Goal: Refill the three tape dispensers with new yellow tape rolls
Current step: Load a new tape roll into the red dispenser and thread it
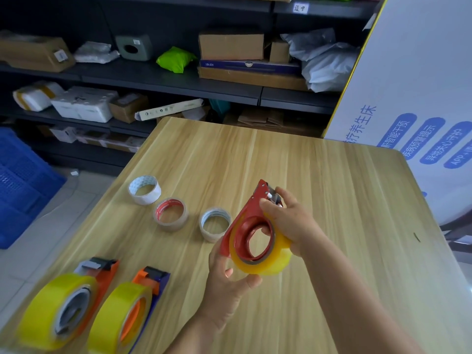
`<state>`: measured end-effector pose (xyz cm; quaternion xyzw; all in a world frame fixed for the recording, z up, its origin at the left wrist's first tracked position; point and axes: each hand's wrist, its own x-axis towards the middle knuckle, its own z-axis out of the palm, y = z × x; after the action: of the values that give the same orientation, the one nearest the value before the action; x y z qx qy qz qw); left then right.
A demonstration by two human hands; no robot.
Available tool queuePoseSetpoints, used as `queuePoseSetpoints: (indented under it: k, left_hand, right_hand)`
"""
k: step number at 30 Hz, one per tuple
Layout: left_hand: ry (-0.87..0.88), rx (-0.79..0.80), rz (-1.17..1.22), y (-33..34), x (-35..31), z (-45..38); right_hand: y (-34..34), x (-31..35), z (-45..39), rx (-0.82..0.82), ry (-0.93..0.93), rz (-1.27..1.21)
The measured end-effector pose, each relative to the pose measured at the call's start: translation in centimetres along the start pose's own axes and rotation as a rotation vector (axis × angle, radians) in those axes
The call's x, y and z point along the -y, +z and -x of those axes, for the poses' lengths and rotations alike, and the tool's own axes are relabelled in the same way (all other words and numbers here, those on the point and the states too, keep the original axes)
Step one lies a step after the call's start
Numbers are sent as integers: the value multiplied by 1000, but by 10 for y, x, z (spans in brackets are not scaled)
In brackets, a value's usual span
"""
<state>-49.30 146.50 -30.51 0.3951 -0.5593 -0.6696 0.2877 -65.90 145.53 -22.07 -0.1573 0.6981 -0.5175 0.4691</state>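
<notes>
Both hands, left [227, 274] and right [288, 221], hold a red dispenser [242, 223] with a yellow roll [270, 261] above the table [357, 226].

- The surface [332, 200] is pale wood with a lengthwise grain.
- The held dispenser [246, 221] is red; its tape roll [270, 261] is translucent yellow.
- Near the surface's left front corner, an orange dispenser [107, 274] and a blue-and-orange dispenser [155, 279] each carry a yellow roll.
- Three used cores show a white patterned core [144, 190], a red-printed core [170, 213] and a white-rimmed core [215, 224].
- The crate [23, 180] on the floor is blue.
</notes>
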Motion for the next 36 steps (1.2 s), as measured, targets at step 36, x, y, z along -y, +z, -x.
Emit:
queuePoseSetpoints:
  k: [36]
  left_hand:
    - [-311, -248, 389, -46, 50, 166]
  right_hand:
    - [102, -117, 149, 100, 145, -247]
